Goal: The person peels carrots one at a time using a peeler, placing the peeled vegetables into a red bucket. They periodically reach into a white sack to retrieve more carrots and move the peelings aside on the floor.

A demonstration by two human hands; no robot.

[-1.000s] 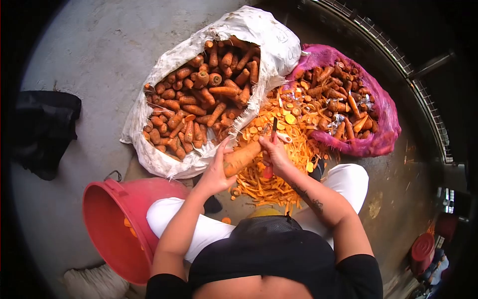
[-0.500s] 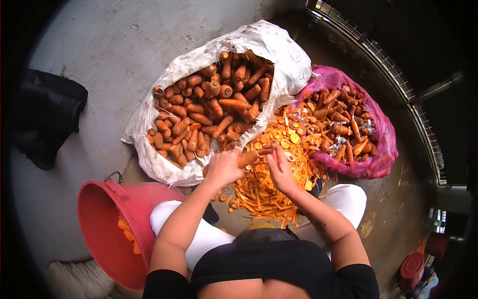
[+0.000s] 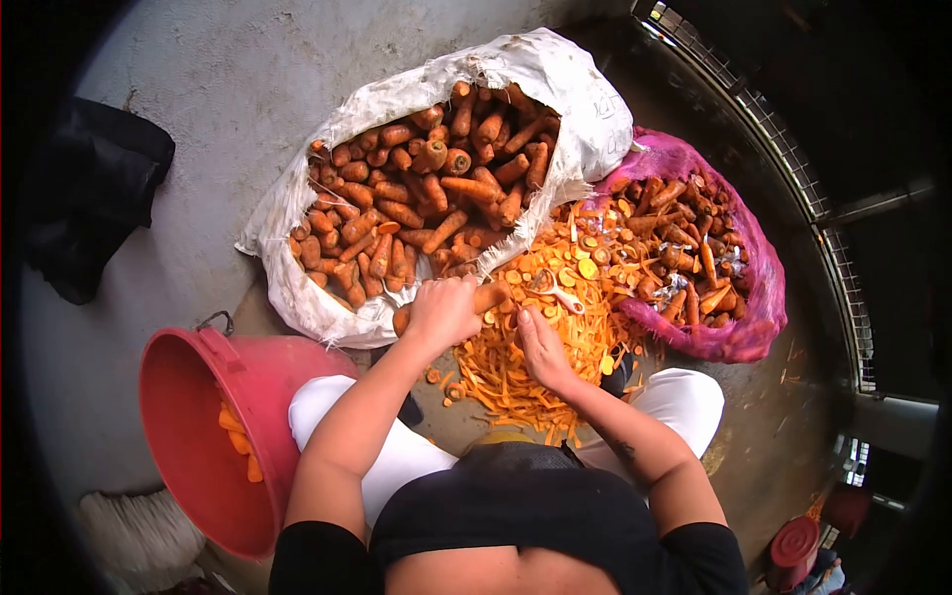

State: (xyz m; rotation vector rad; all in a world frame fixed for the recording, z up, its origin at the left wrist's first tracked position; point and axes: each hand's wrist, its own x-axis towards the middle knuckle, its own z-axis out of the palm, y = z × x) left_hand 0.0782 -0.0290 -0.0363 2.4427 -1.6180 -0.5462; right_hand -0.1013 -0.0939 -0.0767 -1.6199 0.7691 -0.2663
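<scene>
My left hand (image 3: 443, 315) is wrapped around a carrot (image 3: 490, 297), whose ends stick out on both sides of the fist. Just right of the carrot's tip is my right hand (image 3: 543, 349), its fingers stretched out above a heap of orange peelings (image 3: 526, 372). Nothing shows in its grasp. A peeler (image 3: 565, 296) with a white handle appears to lie on the heap beyond the fingertips. Behind my hands, a white sack (image 3: 585, 119) gapes with many unpeeled carrots (image 3: 436, 188) inside.
On the right, a pink mesh sack (image 3: 759, 268) holds darker carrots and scraps. At my left knee, a tilted red bucket (image 3: 188, 446) contains a few peeled pieces. Black cloth (image 3: 99, 188) lies at far left. A small red container (image 3: 793, 545) stands at lower right.
My right hand has drawn back from the carrot's tip, toward my body and slightly left. My left hand has risen slightly with the carrot. The whole view has shifted a little.
</scene>
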